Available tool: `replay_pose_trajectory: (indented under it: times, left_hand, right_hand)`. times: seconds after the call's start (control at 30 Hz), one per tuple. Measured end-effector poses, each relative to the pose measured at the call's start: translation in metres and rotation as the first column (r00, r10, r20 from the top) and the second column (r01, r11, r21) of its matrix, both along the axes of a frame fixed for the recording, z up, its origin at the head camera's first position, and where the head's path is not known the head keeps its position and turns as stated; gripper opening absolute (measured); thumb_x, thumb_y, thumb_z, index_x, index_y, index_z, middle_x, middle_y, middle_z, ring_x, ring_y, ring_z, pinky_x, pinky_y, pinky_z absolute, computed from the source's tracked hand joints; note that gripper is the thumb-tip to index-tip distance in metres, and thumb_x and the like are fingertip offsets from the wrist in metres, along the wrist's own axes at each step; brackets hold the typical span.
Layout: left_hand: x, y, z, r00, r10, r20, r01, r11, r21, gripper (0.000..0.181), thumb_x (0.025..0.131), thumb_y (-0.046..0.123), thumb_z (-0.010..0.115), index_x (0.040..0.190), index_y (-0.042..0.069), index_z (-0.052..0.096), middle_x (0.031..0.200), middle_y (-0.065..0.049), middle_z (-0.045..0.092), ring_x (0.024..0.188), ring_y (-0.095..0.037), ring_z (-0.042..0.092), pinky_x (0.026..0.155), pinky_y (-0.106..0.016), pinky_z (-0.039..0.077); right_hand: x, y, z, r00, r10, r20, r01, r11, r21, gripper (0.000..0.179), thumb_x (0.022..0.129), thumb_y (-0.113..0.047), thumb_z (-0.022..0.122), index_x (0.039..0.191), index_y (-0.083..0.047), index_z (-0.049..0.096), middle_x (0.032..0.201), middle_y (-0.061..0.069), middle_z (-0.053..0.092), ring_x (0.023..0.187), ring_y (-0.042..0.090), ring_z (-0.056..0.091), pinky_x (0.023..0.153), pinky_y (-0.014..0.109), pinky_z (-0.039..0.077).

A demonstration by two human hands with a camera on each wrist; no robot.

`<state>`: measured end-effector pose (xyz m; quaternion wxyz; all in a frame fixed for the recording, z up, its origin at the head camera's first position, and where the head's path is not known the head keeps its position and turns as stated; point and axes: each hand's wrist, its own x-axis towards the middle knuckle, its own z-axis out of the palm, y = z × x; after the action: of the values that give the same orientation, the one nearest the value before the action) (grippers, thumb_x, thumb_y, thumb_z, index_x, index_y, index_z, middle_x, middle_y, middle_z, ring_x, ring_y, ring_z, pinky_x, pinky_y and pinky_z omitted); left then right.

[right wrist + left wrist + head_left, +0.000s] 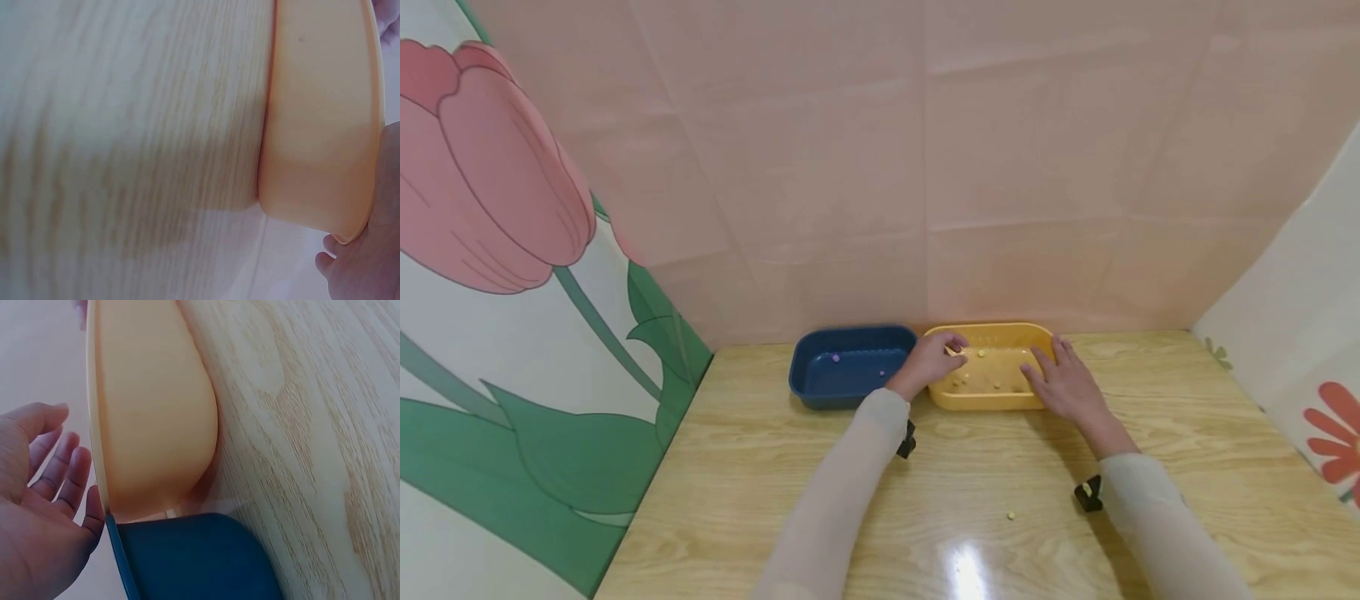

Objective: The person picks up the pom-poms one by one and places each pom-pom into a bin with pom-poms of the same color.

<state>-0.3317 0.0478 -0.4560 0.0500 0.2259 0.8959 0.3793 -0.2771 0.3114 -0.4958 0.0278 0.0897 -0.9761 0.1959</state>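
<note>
A yellow tray (pixel 985 402) with several small yellow beads in it stands against the back wall. Over its left end reaches my left hand (pixel 928 360), fingers loosely bent and the thumb apart from them; nothing shows between them. The left wrist view has this hand (pixel 50 487) beside the rims of both trays. My right hand (pixel 1067 387) lies over the yellow tray's right end, fingers spread across the rim, some inside and some outside. In the right wrist view, fingertips (pixel 324 262) show past the tray's corner. A blue tray (pixel 827 392) holds a few small purple beads.
One small yellow bead (pixel 1011 516) lies on the wooden table (pixel 955 475) in front of the yellow tray. The blue tray stands close to the yellow one, on its left. A pink sheet (pixel 925 167) covers the back wall, with painted walls at both sides.
</note>
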Motion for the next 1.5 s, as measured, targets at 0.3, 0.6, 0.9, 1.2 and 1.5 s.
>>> replay_pose_trajectory:
  times: [0.3,0.6,0.9,1.2,1.5]
  left_hand:
    - [-0.001,-0.004,-0.004,1.000,0.000,-0.017,0.000,1.000,0.017,0.027,0.097,0.017,0.070,0.123,0.009,0.071,0.110,-0.002,0.070,0.091,-0.014,0.063,0.083,-0.027,0.050]
    - [0.011,-0.003,0.001,0.994,-0.077,-0.075,0.077,0.997,-0.007,0.024,0.097,0.019,0.071,0.120,0.013,0.072,0.118,-0.010,0.070,0.088,-0.014,0.062,0.080,-0.023,0.049]
    - [0.029,-0.005,0.000,0.979,-0.137,-0.149,0.138,0.990,-0.001,0.026,0.096,0.022,0.072,0.121,0.015,0.071,0.113,-0.006,0.068,0.088,-0.011,0.059,0.078,-0.018,0.048]
    - [0.048,-0.008,0.000,0.964,-0.221,-0.148,0.218,0.975,-0.038,0.028,0.098,0.026,0.070,0.123,0.015,0.070,0.118,-0.006,0.068,0.095,-0.012,0.061,0.081,-0.017,0.048]
    - [0.066,-0.007,-0.004,0.949,-0.268,-0.163,0.263,0.963,-0.053,0.029,0.097,0.027,0.071,0.123,0.014,0.071,0.118,-0.003,0.068,0.096,-0.012,0.062,0.078,-0.014,0.047]
  right_hand:
    - [0.000,0.000,0.001,1.000,0.017,-0.013,-0.017,1.000,0.011,0.075,0.109,-0.051,0.027,0.155,0.008,0.030,0.160,0.041,0.003,0.148,0.058,0.003,0.116,0.069,0.011]
    - [0.000,0.000,0.000,1.000,0.019,-0.021,-0.018,1.000,0.019,0.074,0.110,-0.050,0.028,0.155,0.008,0.031,0.159,0.042,0.004,0.148,0.058,0.003,0.115,0.070,0.012]
    - [0.000,-0.001,0.001,1.000,0.000,-0.001,0.000,1.000,0.006,0.075,0.109,-0.053,0.029,0.155,0.006,0.032,0.160,0.041,0.004,0.148,0.058,0.004,0.115,0.071,0.013]
    - [0.000,-0.001,0.002,1.000,0.003,-0.026,-0.002,1.000,0.018,0.074,0.109,-0.051,0.030,0.153,0.009,0.034,0.159,0.043,0.007,0.147,0.059,0.007,0.115,0.070,0.014]
    - [-0.001,0.000,0.000,1.000,0.007,-0.026,-0.006,1.000,0.021,0.075,0.109,-0.051,0.029,0.153,0.009,0.034,0.158,0.043,0.006,0.147,0.059,0.006,0.115,0.070,0.013]
